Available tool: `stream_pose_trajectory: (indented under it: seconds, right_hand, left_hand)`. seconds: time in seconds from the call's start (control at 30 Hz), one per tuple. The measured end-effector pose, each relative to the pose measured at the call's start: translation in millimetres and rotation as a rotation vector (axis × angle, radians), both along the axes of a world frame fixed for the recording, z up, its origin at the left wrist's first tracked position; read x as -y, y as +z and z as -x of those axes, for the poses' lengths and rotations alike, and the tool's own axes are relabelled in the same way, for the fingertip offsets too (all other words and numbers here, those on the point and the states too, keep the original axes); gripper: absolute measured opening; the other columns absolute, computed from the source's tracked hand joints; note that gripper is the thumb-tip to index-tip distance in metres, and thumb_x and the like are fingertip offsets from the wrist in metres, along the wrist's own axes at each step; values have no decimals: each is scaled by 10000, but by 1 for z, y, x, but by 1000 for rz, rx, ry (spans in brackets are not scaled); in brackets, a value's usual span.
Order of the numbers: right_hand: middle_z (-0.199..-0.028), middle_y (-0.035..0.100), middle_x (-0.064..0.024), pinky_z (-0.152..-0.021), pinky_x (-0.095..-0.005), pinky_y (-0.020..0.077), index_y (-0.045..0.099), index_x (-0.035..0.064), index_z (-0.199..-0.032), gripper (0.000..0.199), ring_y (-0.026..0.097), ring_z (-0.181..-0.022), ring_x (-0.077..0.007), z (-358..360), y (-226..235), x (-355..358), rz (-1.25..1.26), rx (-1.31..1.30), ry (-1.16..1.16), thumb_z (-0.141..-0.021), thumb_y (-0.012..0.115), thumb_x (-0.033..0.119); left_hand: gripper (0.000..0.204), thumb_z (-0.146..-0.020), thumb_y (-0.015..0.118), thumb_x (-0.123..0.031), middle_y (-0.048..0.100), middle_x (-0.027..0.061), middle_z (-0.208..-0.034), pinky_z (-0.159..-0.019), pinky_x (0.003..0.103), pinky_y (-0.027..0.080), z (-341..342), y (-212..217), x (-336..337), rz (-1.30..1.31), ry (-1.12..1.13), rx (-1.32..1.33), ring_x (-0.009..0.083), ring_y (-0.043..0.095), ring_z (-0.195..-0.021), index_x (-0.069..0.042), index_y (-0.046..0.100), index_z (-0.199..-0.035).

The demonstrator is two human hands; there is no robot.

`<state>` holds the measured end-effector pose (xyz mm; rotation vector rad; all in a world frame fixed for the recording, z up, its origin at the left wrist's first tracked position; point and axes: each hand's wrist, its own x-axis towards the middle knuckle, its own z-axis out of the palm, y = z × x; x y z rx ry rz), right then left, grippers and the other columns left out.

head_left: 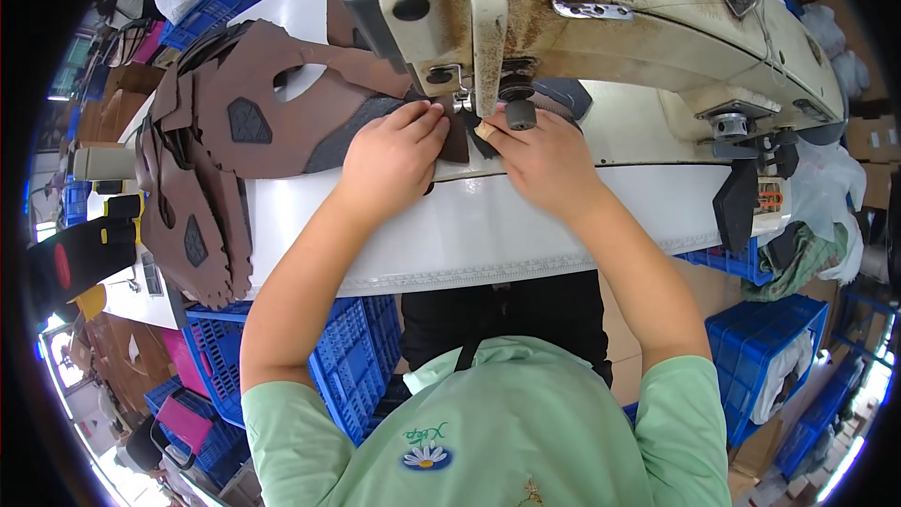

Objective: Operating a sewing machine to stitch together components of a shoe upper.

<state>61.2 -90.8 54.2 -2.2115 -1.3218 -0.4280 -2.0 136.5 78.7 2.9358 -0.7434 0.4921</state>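
Both my hands are at the needle area of a cream sewing machine [601,38]. My left hand [396,158] is closed, its fingers bunched together on a brown shoe-upper piece [282,136] with a dark grey panel, just left of the presser foot [461,101]. To the right of the foot, my right hand [546,158] has its thumb and fingers drawn together on a small dark piece of material [479,139]. A tan band wraps one of its fingers. The fingertips partly cover the material by the needle.
Several brown upper pieces [192,253] pile up and hang over the left end of the white table [319,239]. Blue crates [765,357] stand below on both sides. A dark flat piece [735,205] hangs at the right end, beside plastic bags [826,183].
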Motion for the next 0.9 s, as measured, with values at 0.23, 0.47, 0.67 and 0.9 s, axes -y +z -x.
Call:
stream_pose_trajectory:
  seconds: [0.23, 0.47, 0.67, 0.9]
  right_hand:
    - [-1000, 664, -53, -885, -382, 504, 700, 79, -1027, 234, 605, -1032, -252, 2, 16, -1, 127, 58, -75, -807, 625, 102]
    - [-918, 632, -15, -810, -368, 514, 701, 117, -923, 143, 597, -950, -220, -5, 15, 15, 167, 17, 93, -804, 623, 123]
    - [-838, 589, -2, -724, -345, 518, 686, 107, -855, 89, 577, -873, -201, -4, 16, 15, 157, 109, 88, -825, 638, 175]
    - [-802, 558, -11, -707, -343, 508, 655, 74, -823, 92, 563, -852, -202, -4, 13, 6, 85, 193, 42, -838, 628, 160]
  left_hand:
    - [434, -684, 622, -38, 672, 75, -1104, -849, 402, 535, 0, 0, 2, 97, 45, -44, 274, 602, -1118, -49, 677, -1115]
    - [376, -688, 565, 22, 716, 133, -971, -841, 361, 532, -15, 25, -11, 578, 260, -560, 308, 671, -943, -57, 743, -1010]
    - [386, -694, 560, 30, 715, 130, -972, -836, 374, 528, -18, 36, -3, 413, 235, -541, 319, 665, -926, -65, 749, -1017]
    - [288, -716, 574, -25, 696, 99, -1071, -819, 388, 537, -15, 19, -2, 266, 98, -236, 274, 650, -975, -74, 759, -931]
